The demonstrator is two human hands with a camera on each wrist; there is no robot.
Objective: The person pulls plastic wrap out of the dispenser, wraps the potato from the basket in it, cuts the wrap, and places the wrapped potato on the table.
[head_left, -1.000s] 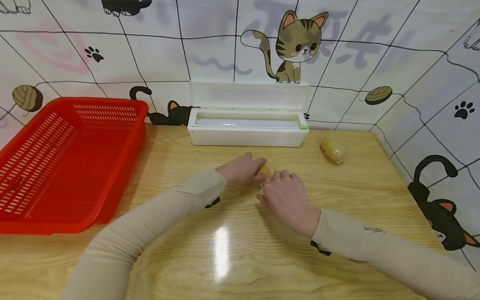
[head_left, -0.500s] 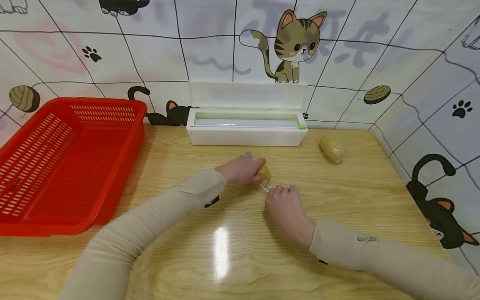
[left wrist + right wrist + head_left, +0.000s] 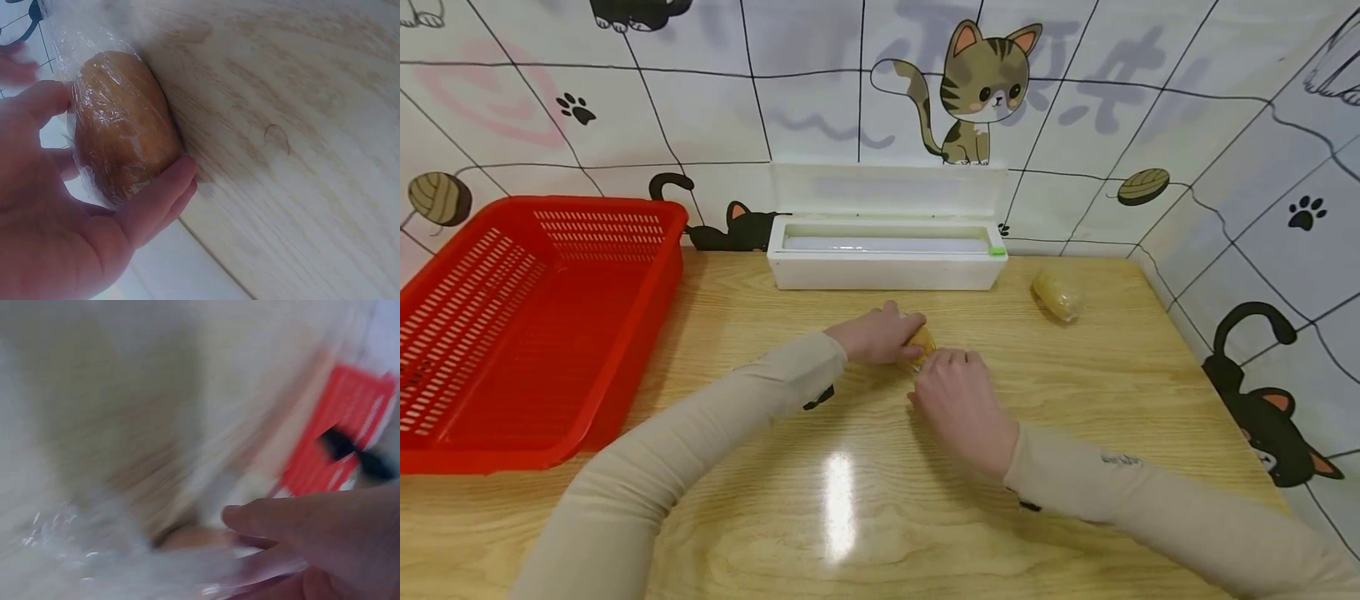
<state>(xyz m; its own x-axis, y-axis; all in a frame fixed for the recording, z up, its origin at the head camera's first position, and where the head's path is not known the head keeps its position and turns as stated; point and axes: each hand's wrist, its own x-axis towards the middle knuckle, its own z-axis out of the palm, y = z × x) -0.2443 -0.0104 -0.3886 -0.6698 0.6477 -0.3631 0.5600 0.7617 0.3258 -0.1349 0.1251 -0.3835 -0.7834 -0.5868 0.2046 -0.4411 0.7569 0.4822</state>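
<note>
Near the middle of the table (image 3: 760, 517), my left hand (image 3: 880, 335) holds a yellow-brown potato (image 3: 922, 339) wrapped in clear plastic film. The left wrist view shows the wrapped potato (image 3: 125, 119) lying on the wood, with thumb and fingers around its side. My right hand (image 3: 958, 404) is just to the right, its fingers pinching the loose film at the potato's near end. In the right wrist view, which is blurred, crumpled film (image 3: 94, 556) runs to the fingers of the right hand (image 3: 294, 537). Part of the potato is hidden behind both hands.
A long white box (image 3: 887, 273) with its lid raised stands against the back wall, a clear roll inside. Right of it lies another film-wrapped potato (image 3: 1057, 296). A red plastic basket (image 3: 636, 325) occupies the left side. Patterned walls bound the back and right.
My right hand has drawn back from the potato, stretching the film, then returned close to it. The left hand has stayed on the potato. The head view has shifted slightly.
</note>
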